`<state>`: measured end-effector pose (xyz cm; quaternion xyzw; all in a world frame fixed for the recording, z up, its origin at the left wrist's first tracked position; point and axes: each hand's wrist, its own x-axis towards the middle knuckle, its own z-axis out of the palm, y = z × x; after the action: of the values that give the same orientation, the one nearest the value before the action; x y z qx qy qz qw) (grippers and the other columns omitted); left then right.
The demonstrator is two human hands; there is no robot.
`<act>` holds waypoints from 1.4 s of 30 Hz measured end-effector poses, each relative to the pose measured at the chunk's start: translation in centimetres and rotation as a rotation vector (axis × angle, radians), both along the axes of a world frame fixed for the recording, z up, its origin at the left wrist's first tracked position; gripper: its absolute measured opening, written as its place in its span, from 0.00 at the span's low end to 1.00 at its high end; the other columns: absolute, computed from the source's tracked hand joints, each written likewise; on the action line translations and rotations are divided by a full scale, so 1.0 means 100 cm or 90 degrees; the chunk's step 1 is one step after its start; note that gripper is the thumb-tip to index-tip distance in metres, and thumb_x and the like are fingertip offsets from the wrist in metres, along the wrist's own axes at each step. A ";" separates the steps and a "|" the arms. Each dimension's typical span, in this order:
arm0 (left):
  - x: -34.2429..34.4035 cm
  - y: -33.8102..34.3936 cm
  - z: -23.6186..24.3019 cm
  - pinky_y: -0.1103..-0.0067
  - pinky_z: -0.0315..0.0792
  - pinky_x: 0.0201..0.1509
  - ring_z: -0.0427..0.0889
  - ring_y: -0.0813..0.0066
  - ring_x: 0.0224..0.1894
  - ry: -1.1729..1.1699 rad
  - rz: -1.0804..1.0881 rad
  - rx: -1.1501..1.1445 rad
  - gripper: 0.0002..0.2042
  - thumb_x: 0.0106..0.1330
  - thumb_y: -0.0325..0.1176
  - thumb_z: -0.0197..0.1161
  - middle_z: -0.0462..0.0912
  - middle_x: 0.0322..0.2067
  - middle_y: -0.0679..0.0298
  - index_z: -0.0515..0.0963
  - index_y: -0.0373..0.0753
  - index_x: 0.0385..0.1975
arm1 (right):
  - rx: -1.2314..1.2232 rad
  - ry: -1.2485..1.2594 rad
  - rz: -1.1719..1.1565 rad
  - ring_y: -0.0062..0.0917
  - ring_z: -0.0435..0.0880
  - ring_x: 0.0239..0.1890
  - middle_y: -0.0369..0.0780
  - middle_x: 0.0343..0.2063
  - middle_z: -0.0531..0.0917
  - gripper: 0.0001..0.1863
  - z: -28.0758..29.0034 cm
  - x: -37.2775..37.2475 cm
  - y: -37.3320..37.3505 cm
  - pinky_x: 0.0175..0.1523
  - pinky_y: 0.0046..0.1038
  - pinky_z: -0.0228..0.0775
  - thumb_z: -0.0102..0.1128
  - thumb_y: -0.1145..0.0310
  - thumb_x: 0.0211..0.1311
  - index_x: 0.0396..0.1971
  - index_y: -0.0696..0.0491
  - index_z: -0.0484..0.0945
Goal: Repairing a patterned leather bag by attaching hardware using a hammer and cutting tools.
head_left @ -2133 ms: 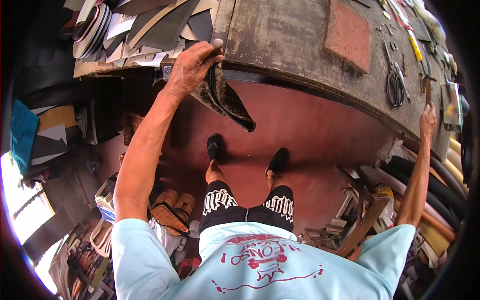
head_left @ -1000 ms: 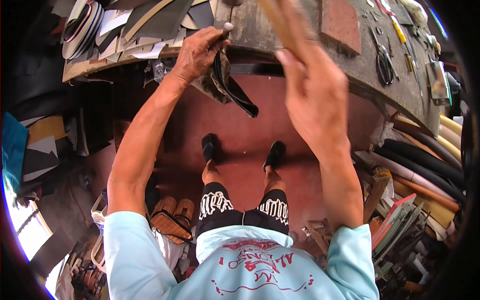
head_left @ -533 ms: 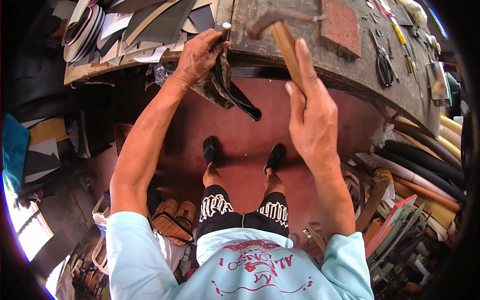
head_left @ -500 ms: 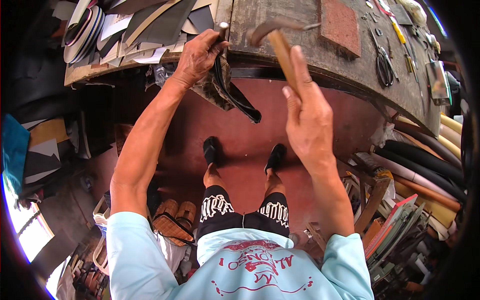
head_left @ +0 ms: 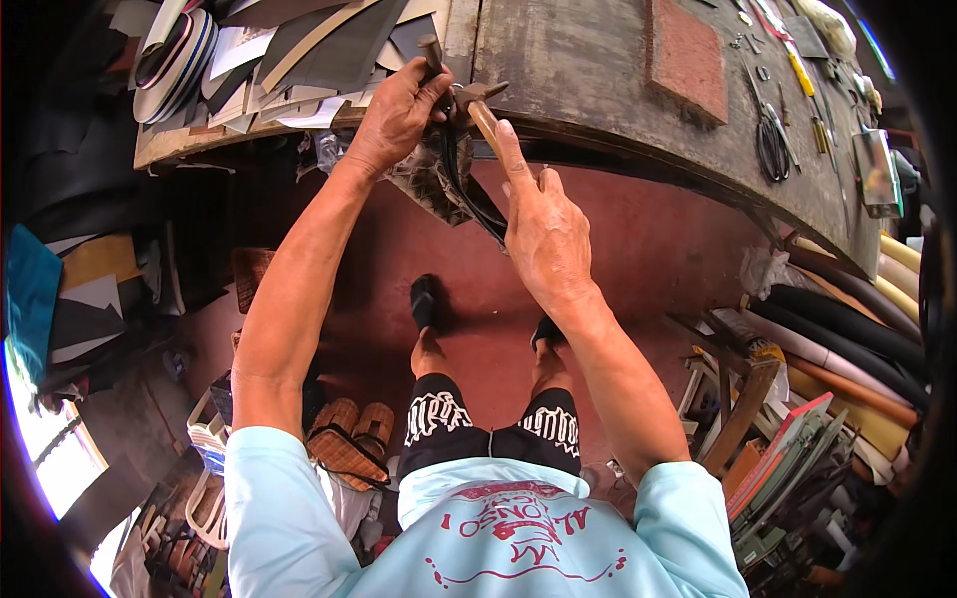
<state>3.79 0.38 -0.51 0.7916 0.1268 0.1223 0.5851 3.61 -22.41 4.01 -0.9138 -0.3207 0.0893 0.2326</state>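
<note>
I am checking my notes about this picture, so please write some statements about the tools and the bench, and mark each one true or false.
1. The right grip holds a wooden-handled hammer. True.
2. A patterned brown piece hangs below the left grip. True.
3. The left grip is empty. False: it holds a rod-like tool.
4. Scissors lie on the bench, right of the reddish slab. True.
5. The reddish slab is round. False: it is roughly rectangular.
</note>
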 end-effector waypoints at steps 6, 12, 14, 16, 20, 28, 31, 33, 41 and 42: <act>-0.009 0.004 0.007 0.78 0.76 0.45 0.80 0.79 0.38 -0.015 -0.049 0.107 0.11 0.74 0.36 0.58 0.83 0.34 0.66 0.78 0.34 0.45 | -0.033 0.008 0.013 0.47 0.82 0.32 0.48 0.32 0.74 0.49 0.008 0.000 0.004 0.37 0.47 0.78 0.57 0.82 0.55 0.75 0.35 0.48; -0.013 0.007 0.009 0.79 0.75 0.46 0.82 0.80 0.37 -0.052 -0.045 0.198 0.10 0.72 0.34 0.61 0.86 0.34 0.63 0.81 0.33 0.43 | -0.010 0.007 0.010 0.47 0.82 0.32 0.48 0.32 0.74 0.49 0.006 0.000 0.005 0.37 0.46 0.78 0.57 0.83 0.55 0.75 0.35 0.49; -0.014 0.006 0.006 0.75 0.74 0.42 0.82 0.68 0.35 -0.060 -0.020 0.192 0.10 0.69 0.33 0.62 0.85 0.33 0.57 0.81 0.32 0.40 | -0.020 0.010 0.000 0.47 0.82 0.32 0.48 0.32 0.74 0.49 0.007 -0.002 0.007 0.38 0.46 0.78 0.56 0.83 0.55 0.75 0.34 0.50; -0.011 -0.002 0.007 0.71 0.73 0.38 0.82 0.56 0.33 -0.070 0.000 0.182 0.09 0.67 0.32 0.64 0.83 0.32 0.51 0.80 0.31 0.38 | -0.017 0.010 -0.003 0.47 0.82 0.32 0.48 0.32 0.75 0.47 0.006 -0.001 0.005 0.38 0.47 0.78 0.56 0.82 0.57 0.74 0.34 0.51; -0.010 -0.013 -0.005 0.71 0.74 0.37 0.83 0.56 0.34 -0.122 0.075 0.301 0.08 0.66 0.32 0.65 0.84 0.32 0.54 0.81 0.35 0.39 | 0.041 0.030 -0.002 0.49 0.81 0.32 0.50 0.29 0.76 0.40 0.006 0.007 0.000 0.38 0.48 0.76 0.56 0.77 0.63 0.73 0.37 0.54; -0.008 -0.020 -0.030 0.73 0.75 0.37 0.83 0.58 0.34 -0.226 0.154 0.386 0.08 0.67 0.33 0.65 0.83 0.33 0.57 0.79 0.38 0.42 | 0.178 -0.102 0.038 0.43 0.79 0.26 0.46 0.25 0.74 0.36 0.064 0.034 -0.013 0.33 0.41 0.75 0.59 0.74 0.65 0.72 0.37 0.59; -0.011 -0.017 -0.032 0.72 0.74 0.36 0.82 0.57 0.33 -0.230 0.156 0.399 0.08 0.66 0.31 0.65 0.82 0.32 0.58 0.79 0.38 0.41 | 0.219 -0.123 0.028 0.45 0.82 0.38 0.50 0.40 0.82 0.35 0.088 0.029 -0.008 0.44 0.39 0.74 0.56 0.75 0.66 0.72 0.39 0.61; -0.009 -0.017 -0.032 0.70 0.74 0.36 0.81 0.56 0.32 -0.264 0.150 0.412 0.08 0.64 0.29 0.66 0.81 0.31 0.58 0.78 0.38 0.40 | 0.207 -0.130 0.054 0.44 0.82 0.35 0.48 0.36 0.81 0.35 0.093 0.026 -0.006 0.42 0.39 0.75 0.57 0.74 0.67 0.72 0.37 0.60; -0.005 -0.027 -0.037 0.69 0.74 0.36 0.81 0.54 0.32 -0.297 0.161 0.421 0.07 0.63 0.26 0.66 0.80 0.31 0.57 0.77 0.36 0.39 | 0.094 -0.113 0.077 0.42 0.79 0.29 0.46 0.28 0.77 0.35 0.083 0.028 -0.007 0.41 0.42 0.74 0.59 0.72 0.65 0.71 0.36 0.61; -0.007 -0.026 -0.039 0.69 0.74 0.36 0.81 0.54 0.33 -0.290 0.164 0.421 0.07 0.63 0.26 0.66 0.80 0.31 0.57 0.77 0.36 0.39 | 0.118 -0.154 0.086 0.39 0.79 0.28 0.46 0.28 0.77 0.34 0.096 0.028 -0.009 0.39 0.39 0.74 0.59 0.71 0.66 0.71 0.39 0.60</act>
<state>3.09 -2.18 -4.42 0.8670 0.0458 0.4006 0.2927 6.36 -23.29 13.57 -0.8688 -0.4140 -0.0359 0.2691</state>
